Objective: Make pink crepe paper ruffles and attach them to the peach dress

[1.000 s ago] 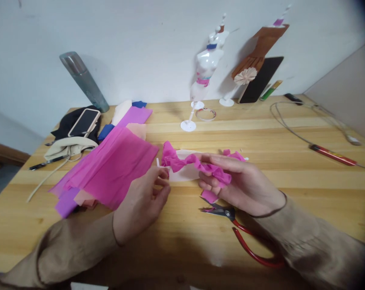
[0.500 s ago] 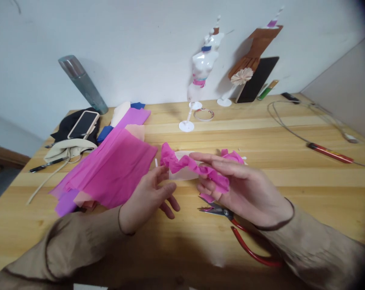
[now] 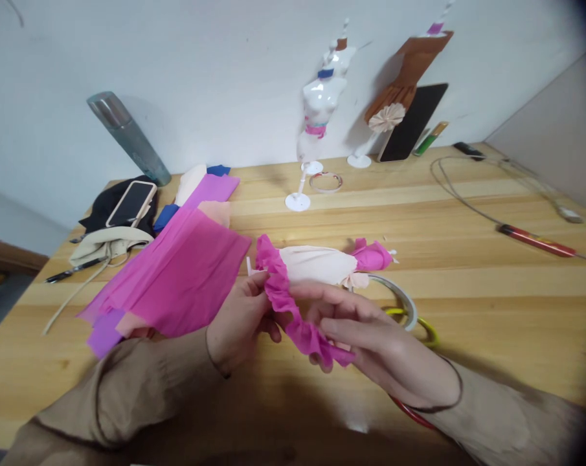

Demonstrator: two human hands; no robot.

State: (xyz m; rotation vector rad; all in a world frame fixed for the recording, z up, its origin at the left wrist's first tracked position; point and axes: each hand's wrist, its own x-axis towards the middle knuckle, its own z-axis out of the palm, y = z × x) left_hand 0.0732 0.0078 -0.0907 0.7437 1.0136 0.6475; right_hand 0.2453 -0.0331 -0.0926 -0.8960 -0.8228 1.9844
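A ruffled strip of magenta crepe paper hangs between my two hands. My left hand pinches its edge near the upper end. The lower end lies in the fingers of my right hand, which are closed round it. Just beyond, a small mannequin in a white skirt and a magenta top lies on its side; the ruffle's upper part runs along the skirt's left end. Red-handled scissors are mostly hidden under my right wrist.
Magenta paper sheets lie at the left, near a phone and a spray bottle. Mannequins stand at the back. Tape rolls are by my right hand; a red tool with a cable lies at the right.
My right hand has moved down and towards me, uncovering the white skirt and tape rolls and covering the scissor blades. My left fingers have closed on the strip, which now slants downward.
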